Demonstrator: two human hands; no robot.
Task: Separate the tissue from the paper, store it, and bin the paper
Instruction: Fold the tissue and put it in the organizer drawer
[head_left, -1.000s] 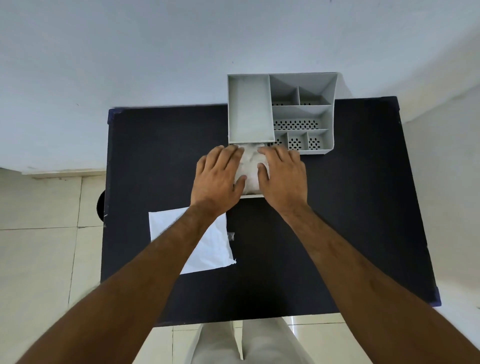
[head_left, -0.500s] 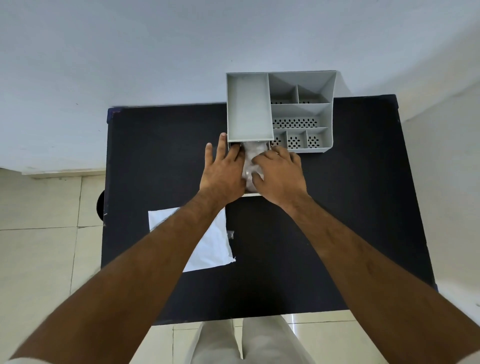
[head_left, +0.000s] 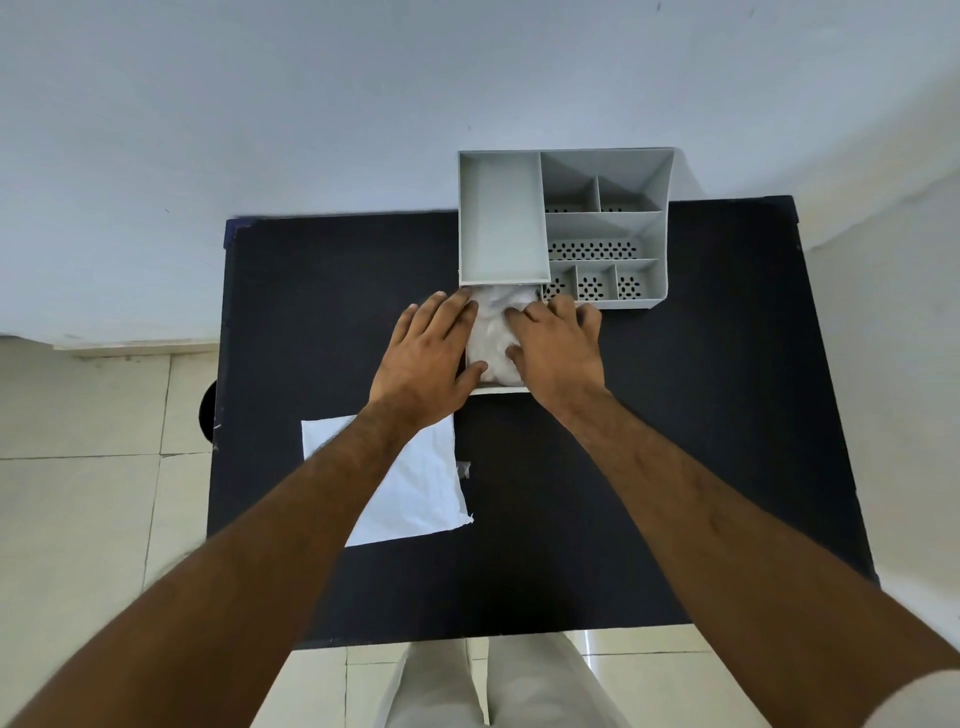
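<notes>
Presently the tissue lies in a pulled-out drawer at the front of the grey organiser, directly below its long left compartment, so separation appears complete and storing is under way. The paper lies flat on the black surface, well in front of the organiser and to its left, partly under the left forearm; binning it is not yet done. A dark round shape shows past the surface's left edge, also left of the organiser; whether it is the bin cannot be told. Left hand rests flat, fingers spread, along the left side of the tissue, thumb touching its near edge; it presses rather than grasps. Right hand likewise lies flat on the tissue's right side, fingertips reaching toward the organiser's front wall. Neither grip encloses anything: both are wide and pressing the tissue down. Judged remaining: close the drawer, then bin the paper.
</notes>
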